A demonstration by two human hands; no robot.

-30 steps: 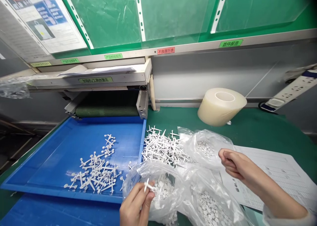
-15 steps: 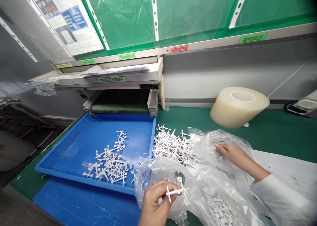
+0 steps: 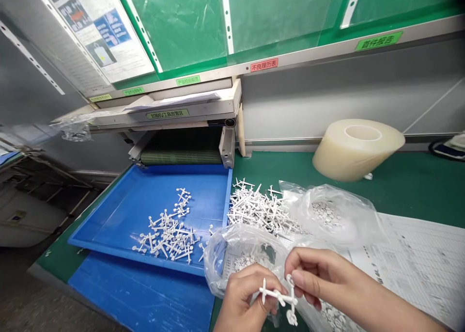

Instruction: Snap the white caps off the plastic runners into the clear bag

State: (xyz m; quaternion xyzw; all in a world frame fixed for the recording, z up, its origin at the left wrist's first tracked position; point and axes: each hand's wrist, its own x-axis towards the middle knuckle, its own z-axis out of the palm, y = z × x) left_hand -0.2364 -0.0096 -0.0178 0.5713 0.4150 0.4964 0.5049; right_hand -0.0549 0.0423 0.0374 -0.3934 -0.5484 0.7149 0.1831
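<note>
My left hand (image 3: 242,298) is closed, pinching a white plastic sprue (image 3: 278,297) with crossed arms and small round parts at some ends. The thumb and fingers of my right hand (image 3: 319,276) close on the small round part (image 3: 289,278) at the sprue's upper right end. Beneath and behind both hands lie clear plastic bags with small round white pieces: one bag (image 3: 218,261) at the left, another (image 3: 358,215) farther back at the right. A third bag is partly hidden under my right forearm.
A blue tray (image 3: 119,201) at the left holds several white sprues (image 3: 170,235) with round ends. Beside it is a pile of thin white sticks (image 3: 257,208). A large tape roll (image 3: 356,150) stands behind, near printed sheets (image 3: 421,254). A conveyor end (image 3: 181,150) overhangs the tray.
My right hand has left the back right bag and come forward and left to the sprue in my left hand. The view has shifted slightly.
</note>
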